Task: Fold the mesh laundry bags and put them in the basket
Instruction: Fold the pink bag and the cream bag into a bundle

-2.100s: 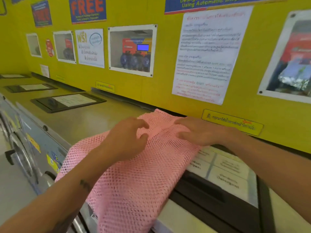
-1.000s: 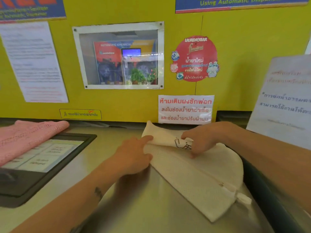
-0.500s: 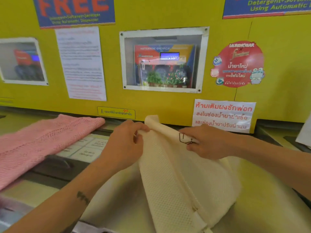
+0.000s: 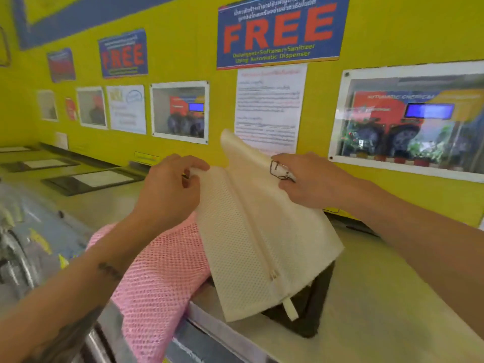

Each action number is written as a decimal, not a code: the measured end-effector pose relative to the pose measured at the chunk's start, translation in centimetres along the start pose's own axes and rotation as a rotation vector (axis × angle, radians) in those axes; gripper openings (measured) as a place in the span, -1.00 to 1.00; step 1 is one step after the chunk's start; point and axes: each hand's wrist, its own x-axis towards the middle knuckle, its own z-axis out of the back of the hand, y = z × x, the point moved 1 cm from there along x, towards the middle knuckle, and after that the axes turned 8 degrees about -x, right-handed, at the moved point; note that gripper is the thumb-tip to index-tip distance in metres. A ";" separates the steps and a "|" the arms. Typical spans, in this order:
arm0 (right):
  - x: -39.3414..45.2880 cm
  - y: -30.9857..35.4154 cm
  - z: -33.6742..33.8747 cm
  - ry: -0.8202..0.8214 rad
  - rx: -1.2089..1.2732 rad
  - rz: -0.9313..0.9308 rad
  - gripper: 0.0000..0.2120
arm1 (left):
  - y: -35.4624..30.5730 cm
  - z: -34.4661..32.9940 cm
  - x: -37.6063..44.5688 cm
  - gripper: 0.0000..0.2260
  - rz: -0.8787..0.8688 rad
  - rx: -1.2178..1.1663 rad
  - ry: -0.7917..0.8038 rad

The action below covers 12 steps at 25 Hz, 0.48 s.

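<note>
A cream mesh laundry bag point(image 4: 251, 247) with a zipper down its middle hangs in the air above the washer tops. My left hand point(image 4: 170, 189) pinches its upper left corner. My right hand point(image 4: 306, 179) grips its upper right edge by a small printed label. One corner of the bag sticks up between my hands. A pink mesh laundry bag point(image 4: 159, 279) lies spread on the machine top below, partly under the cream one and draping over the front edge. No basket is in view.
A row of steel washer tops point(image 4: 372, 297) runs along a yellow wall point(image 4: 392, 43) with posters. Black lid panels point(image 4: 91, 180) sit on the machines to the left and one dark panel point(image 4: 306, 313) lies under the cream bag. Washer fronts drop away at lower left.
My hands left the pink bag, picked the cream bag up off the machine top on the right, and carried it left so that it now hangs over the pink bag.
</note>
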 end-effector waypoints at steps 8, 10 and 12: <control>8.9 6.5 -9.6 0.444 0.089 -0.094 -0.41 | 13.7 4.5 -2.0 -0.74 0.297 0.247 0.091; 8.9 5.9 -12.4 0.486 0.016 -0.138 -0.56 | 15.5 5.1 -3.3 -0.74 0.331 0.258 0.125; 8.7 5.3 -14.4 0.504 -0.006 -0.177 -0.57 | 16.2 5.3 -4.1 -0.73 0.329 0.254 0.149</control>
